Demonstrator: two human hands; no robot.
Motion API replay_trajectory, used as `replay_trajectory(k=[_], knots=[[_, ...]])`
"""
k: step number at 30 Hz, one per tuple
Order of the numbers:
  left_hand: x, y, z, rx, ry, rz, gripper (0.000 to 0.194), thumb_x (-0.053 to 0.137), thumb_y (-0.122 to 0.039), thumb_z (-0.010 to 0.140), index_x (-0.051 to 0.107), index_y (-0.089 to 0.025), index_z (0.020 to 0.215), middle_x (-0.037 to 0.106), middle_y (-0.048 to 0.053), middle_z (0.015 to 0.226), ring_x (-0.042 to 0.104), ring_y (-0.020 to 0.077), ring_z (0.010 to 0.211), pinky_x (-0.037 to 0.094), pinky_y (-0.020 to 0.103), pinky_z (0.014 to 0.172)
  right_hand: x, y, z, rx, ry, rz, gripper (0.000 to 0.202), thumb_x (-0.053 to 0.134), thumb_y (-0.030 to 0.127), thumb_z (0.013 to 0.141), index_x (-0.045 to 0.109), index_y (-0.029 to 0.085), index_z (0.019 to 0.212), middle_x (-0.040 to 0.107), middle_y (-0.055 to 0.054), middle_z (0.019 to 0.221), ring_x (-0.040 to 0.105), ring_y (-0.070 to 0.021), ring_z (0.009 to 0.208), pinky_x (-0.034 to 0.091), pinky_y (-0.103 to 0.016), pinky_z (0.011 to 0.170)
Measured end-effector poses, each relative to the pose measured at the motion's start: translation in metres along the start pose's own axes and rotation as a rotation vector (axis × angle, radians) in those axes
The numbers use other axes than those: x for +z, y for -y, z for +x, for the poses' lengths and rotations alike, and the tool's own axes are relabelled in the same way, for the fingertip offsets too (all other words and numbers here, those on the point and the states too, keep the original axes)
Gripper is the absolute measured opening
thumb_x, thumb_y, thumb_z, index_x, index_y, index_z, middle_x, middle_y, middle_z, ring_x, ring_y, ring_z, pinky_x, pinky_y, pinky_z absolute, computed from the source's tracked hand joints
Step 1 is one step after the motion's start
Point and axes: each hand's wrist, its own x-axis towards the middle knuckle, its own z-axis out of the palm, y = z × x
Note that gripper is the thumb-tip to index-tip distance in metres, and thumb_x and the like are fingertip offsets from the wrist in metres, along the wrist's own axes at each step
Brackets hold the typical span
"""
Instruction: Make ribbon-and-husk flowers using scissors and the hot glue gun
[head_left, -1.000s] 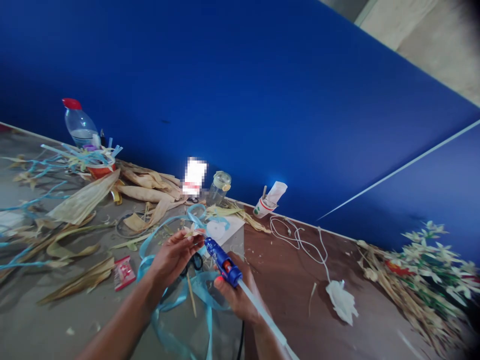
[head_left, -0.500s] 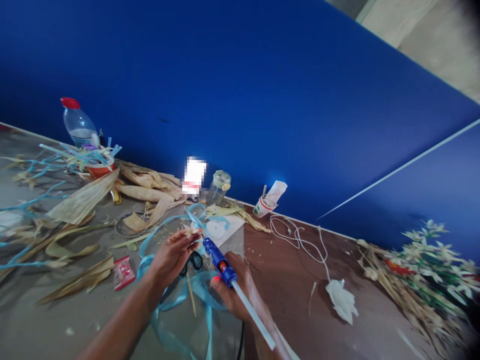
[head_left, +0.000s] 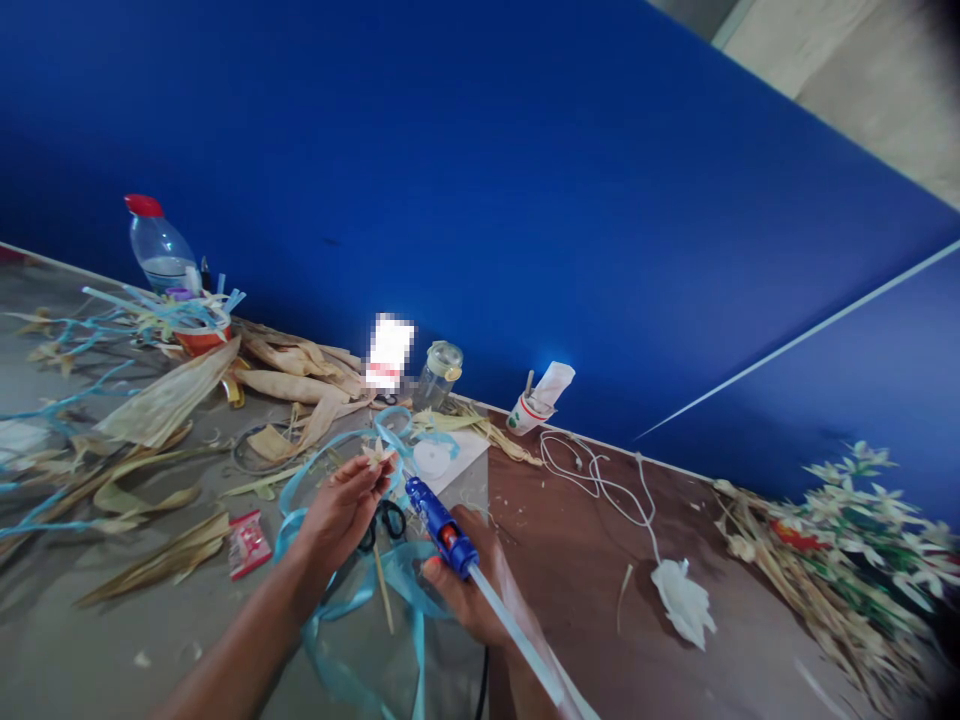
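Note:
Between the fingertips of my left hand (head_left: 349, 515) is a small pale husk flower (head_left: 379, 457), its petals pointing up. My right hand (head_left: 476, 585) is wrapped round a blue glue gun (head_left: 442, 525). A long whitish glue stick (head_left: 517, 635) sticks out of its back end towards me. The gun's nozzle points at the flower, a small gap apart from it. Light blue ribbon (head_left: 349, 595) lies in loops on the table under both hands. Dark-handled scissors (head_left: 391, 520) and a thin wooden stick (head_left: 383, 590) lie between my forearms, the scissors partly hidden.
Dried corn husks (head_left: 161, 400) cover the left side, near a red-capped bottle (head_left: 161, 250) and a red-white packet (head_left: 249, 545). Along the blue wall stand a glass jar (head_left: 437, 378) and a paper cup (head_left: 527, 412). A white cable (head_left: 622, 500) and white flowers (head_left: 874, 510) lie right.
My left hand has drawn the flower slightly left, away from the nozzle. The glue gun has barely shifted in my right hand.

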Motion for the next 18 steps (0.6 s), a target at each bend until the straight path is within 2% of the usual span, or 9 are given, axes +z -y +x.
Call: replay_trajectory(k=[10, 15, 18], knots=[[0.001, -0.001, -0.001, 0.011, -0.003, 0.013, 0.018, 0.082, -0.018, 0.056, 0.069, -0.015, 0.068, 0.072, 0.004, 0.080, 0.062, 0.0120, 0.075, 0.044, 0.023, 0.073, 0.007, 0.005, 0.006, -0.018, 0.006, 0.000, 0.025, 0.051, 0.042, 0.084, 0.057, 0.018, 0.081, 0.056, -0.003, 0.076, 0.051, -0.0176, 0.072, 0.039, -0.030, 0.069], [0.001, -0.003, -0.001, 0.006, -0.009, 0.016, 0.019, 0.082, -0.018, 0.056, 0.070, -0.014, 0.070, 0.072, 0.005, 0.082, 0.063, 0.0121, 0.075, 0.044, 0.023, 0.070, 0.006, -0.006, 0.003, 0.057, -0.013, -0.057, 0.021, 0.052, 0.039, 0.085, 0.056, 0.018, 0.082, 0.057, -0.003, 0.077, 0.052, -0.0178, 0.072, 0.039, -0.029, 0.067], [0.002, -0.004, -0.003, -0.004, -0.018, 0.037, 0.019, 0.083, -0.017, 0.055, 0.068, -0.014, 0.068, 0.072, 0.004, 0.078, 0.064, 0.0132, 0.076, 0.045, 0.023, 0.069, 0.007, -0.015, 0.002, 0.097, -0.037, -0.182, 0.016, 0.057, 0.033, 0.082, 0.055, 0.018, 0.079, 0.057, -0.003, 0.078, 0.052, -0.0171, 0.071, 0.037, -0.028, 0.066]])
